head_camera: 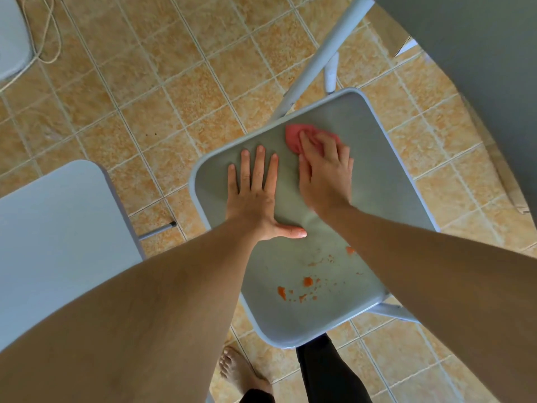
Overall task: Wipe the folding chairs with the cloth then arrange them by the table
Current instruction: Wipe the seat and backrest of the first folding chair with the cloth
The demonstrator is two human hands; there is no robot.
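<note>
The gray chair seat [377, 181] fills the middle of the frame. The left hand [255, 193] lies flat on it with fingers spread. Just beside it, the right hand [325, 173] presses down on a pink cloth [293, 138]. Orange crumbs [308, 282] sit lower on the seat. Another chair [55, 228] is at the left.

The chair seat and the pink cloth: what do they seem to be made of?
The chair seat looks like smooth moulded plastic or painted metal, matte grey with a rounded raised rim; which one is unclear. The cloth looks like soft fabric, since it bunches under the right hand.
</note>
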